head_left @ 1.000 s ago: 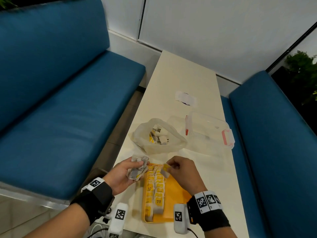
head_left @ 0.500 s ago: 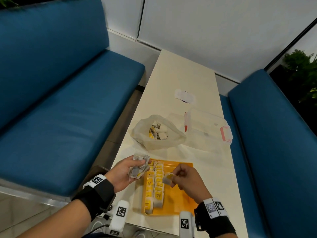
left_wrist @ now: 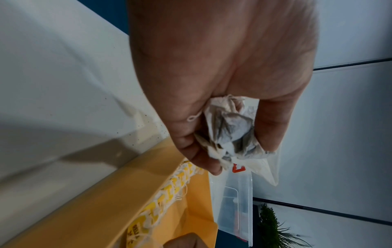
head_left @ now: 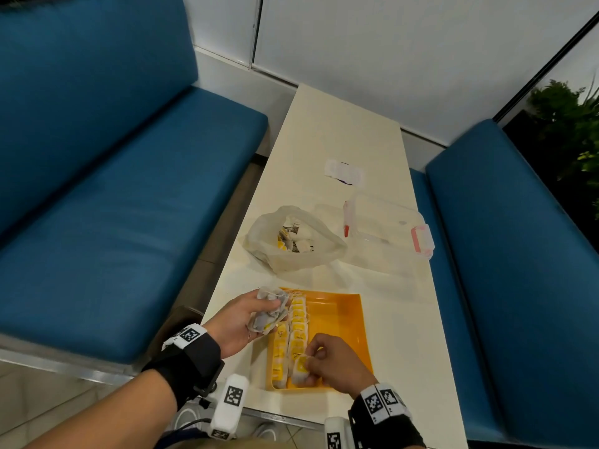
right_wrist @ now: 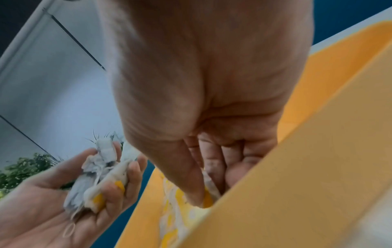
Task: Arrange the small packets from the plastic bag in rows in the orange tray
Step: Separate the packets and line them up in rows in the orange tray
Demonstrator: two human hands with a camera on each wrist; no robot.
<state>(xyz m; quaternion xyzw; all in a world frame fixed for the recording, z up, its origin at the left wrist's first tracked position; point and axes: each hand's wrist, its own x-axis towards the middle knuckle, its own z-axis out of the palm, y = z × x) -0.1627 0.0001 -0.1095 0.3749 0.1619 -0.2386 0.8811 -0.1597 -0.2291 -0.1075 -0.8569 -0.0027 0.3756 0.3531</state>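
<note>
Right hand [head_left: 337, 362] fingers are pinching a packet [head_left: 300, 367] into the orange tray's [head_left: 346, 315] second row, left hand [head_left: 241, 319] is clutching a bunch [head_left: 270, 311], plastic bag [head_left: 291, 238] beyond is holding more.

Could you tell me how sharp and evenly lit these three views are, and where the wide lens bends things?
Head view: evenly lit, the table edges splay with the wide lens, and the right hand is slightly soft. Left wrist view: the left hand looms large, the packets fairly sharp, the orange tray blurred. Right wrist view: soft throughout, the tray rim smeared.
</note>
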